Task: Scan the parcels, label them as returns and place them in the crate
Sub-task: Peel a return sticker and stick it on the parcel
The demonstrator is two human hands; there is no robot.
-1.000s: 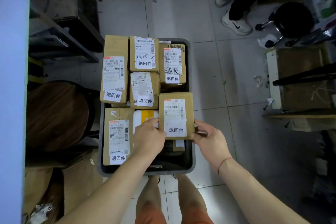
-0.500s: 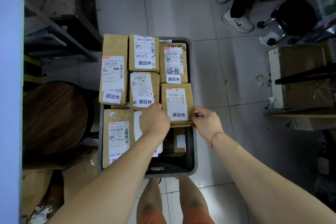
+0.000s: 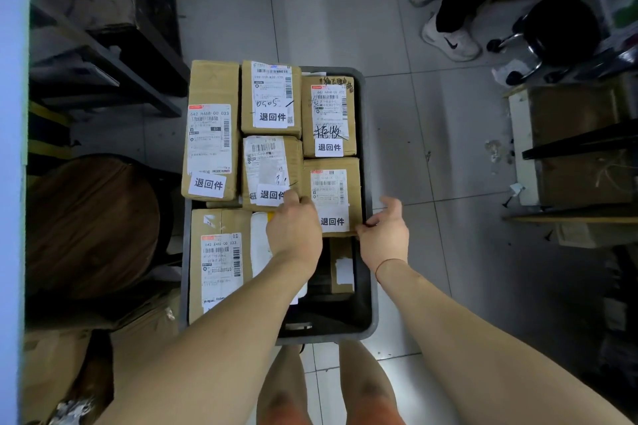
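A grey crate (image 3: 328, 338) on the tiled floor holds several brown parcels with white return labels. The newest parcel (image 3: 333, 195) lies flat in the right column, against the labelled parcel (image 3: 328, 114) behind it. My left hand (image 3: 293, 231) grips its left edge, fingers curled between it and the middle parcel (image 3: 269, 172). My right hand (image 3: 383, 235) is at its near right corner; the thumb touches the corner and the fingers are lifted loosely over the crate's rim. A long parcel (image 3: 210, 131) and another (image 3: 221, 262) fill the left column. A small box (image 3: 341, 266) lies deeper in the crate.
A round wooden stool (image 3: 89, 224) and dark shelving (image 3: 103, 55) stand left of the crate. Another person's shoes (image 3: 448, 41) and a black wheeled stool (image 3: 559, 31) are at the back right. A cardboard box (image 3: 580, 145) sits under a shelf on the right.
Both hands carried the parcel forward and set it down behind the near gap, against the parcel at the back. My right hand's fingers have loosened from its right edge.
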